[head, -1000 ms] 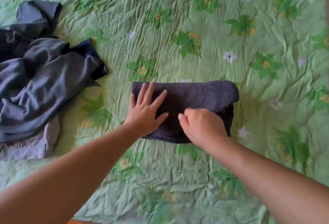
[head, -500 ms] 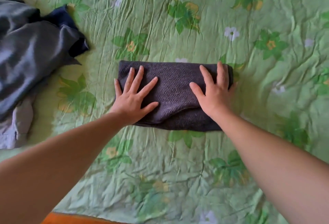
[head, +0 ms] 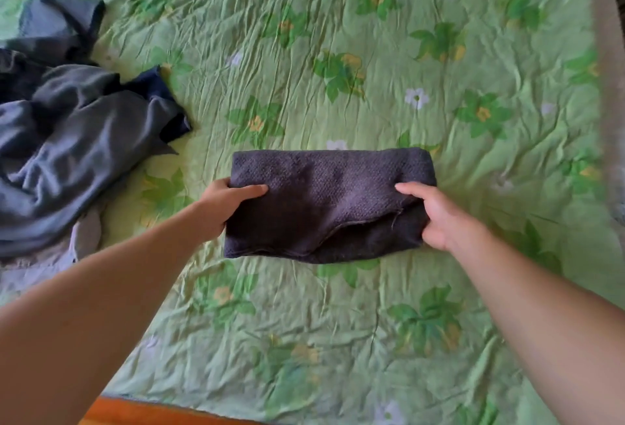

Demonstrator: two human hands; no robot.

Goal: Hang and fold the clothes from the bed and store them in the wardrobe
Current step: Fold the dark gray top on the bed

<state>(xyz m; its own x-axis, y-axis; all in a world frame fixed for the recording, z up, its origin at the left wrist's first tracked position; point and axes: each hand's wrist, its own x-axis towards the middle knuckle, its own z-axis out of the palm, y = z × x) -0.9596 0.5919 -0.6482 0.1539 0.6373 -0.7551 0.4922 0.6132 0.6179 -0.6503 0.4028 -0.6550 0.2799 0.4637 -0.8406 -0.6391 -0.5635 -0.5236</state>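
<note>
A dark grey knitted garment, folded into a compact rectangle, lies in the middle of the bed. My left hand grips its left end, thumb on top and fingers tucked under. My right hand grips its right end the same way. A heap of unfolded grey and navy clothes lies at the left of the bed, apart from the folded piece.
The bed is covered by a wrinkled green floral sheet. An orange wooden bed edge shows at the bottom. A pale floor strip runs along the bed's right side.
Both hands were pressing flat on top of the folded garment; now they have slid out to its two ends and closed on them.
</note>
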